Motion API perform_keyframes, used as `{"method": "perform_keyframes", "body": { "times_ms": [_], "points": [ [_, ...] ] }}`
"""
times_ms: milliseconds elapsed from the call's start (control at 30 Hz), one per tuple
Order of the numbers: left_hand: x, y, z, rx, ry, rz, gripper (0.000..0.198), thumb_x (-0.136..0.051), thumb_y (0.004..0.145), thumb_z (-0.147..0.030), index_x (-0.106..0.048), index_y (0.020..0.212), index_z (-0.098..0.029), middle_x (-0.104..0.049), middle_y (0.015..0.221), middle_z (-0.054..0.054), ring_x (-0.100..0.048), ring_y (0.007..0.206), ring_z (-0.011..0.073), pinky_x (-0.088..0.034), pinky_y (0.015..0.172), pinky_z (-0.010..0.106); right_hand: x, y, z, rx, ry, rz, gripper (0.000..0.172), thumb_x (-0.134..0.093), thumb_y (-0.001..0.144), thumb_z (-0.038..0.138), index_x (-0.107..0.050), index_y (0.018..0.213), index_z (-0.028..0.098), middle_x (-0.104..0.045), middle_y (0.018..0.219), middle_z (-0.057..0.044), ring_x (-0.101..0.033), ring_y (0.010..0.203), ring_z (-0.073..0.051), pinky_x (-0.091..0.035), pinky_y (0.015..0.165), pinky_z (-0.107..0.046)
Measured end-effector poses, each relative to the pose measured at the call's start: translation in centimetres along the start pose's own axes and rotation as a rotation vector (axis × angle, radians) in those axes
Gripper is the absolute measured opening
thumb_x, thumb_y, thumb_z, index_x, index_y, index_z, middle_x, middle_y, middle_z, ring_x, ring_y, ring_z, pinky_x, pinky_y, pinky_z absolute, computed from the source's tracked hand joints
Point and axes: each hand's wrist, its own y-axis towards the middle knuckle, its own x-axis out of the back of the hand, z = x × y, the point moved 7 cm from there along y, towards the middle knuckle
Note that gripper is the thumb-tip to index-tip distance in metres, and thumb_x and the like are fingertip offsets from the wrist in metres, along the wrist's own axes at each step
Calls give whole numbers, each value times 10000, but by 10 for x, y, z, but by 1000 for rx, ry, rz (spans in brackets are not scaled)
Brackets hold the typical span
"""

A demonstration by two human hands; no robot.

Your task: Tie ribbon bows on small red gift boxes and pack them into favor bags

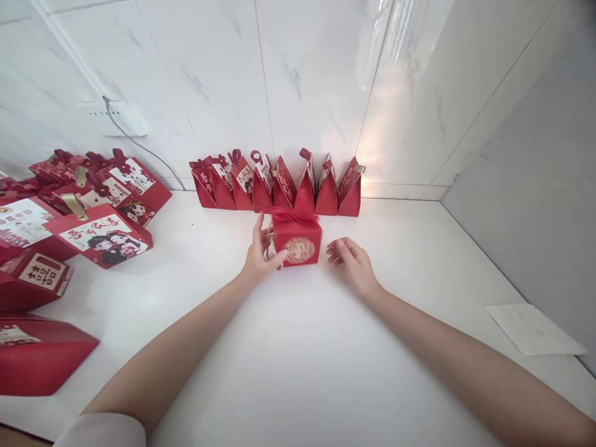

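A small red gift box (298, 239) with a gold round emblem and a red ribbon on top stands on the white table (298, 347), just in front of a row of similar boxes. My left hand (261, 254) grips its left side, thumb on the front face and fingers behind. My right hand (349, 257) rests on the table just right of the box, fingers stretched loosely, holding nothing and not touching it.
Several small red boxes (279, 183) stand in a row against the white tiled wall. Larger red boxes with printed pictures (100, 233) are piled at the left. A white paper sheet (531, 329) lies at the right edge. A cable (139, 146) runs from a wall socket.
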Motion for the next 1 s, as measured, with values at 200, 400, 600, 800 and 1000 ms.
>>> {"method": "perform_keyframes", "body": {
  "times_ms": [200,400,600,800,1000],
  "points": [
    [-26,-5,2,-117,704,448,610,-643,766,-284,-496,1354,-214,-616,1282,92,-571,1167,314,-293,1147,569,21,14,-13,-33,82,-188,344,-537,875,578,-569,948,242,-657,1033,-37,-637,857,-181,-498,678,-296],
    [14,0,19,84,338,39,680,-574,711,-154,-450,1375,-235,-576,1311,90,-495,1279,274,-298,1149,470,14,5,-4,-53,85,-120,532,-373,925,644,-507,1282,272,-694,857,-20,-658,821,-197,-508,825,-356],
    [42,0,27,164,122,-82,460,-570,784,-306,-564,1229,-192,-644,1146,104,-581,1135,265,-414,1032,436,20,1,-4,-109,45,-120,561,-345,908,676,-568,1155,224,-435,457,70,-479,452,-159,-490,610,-323],
    [56,-16,24,251,-53,-138,432,-621,779,-386,-634,1137,-147,-711,963,97,-656,956,257,-488,881,375,10,-1,0,-109,7,-34,520,-398,895,674,-595,1030,212,-587,589,11,-493,472,-141,-417,512,-288],
    [67,-32,13,266,-129,-224,477,-667,743,-419,-635,1116,-123,-706,900,106,-672,872,231,-498,812,349,9,-2,-1,-111,-42,-19,530,-422,865,697,-597,998,214,-577,572,26,-498,463,-138,-417,517,-283]
  ]
}}
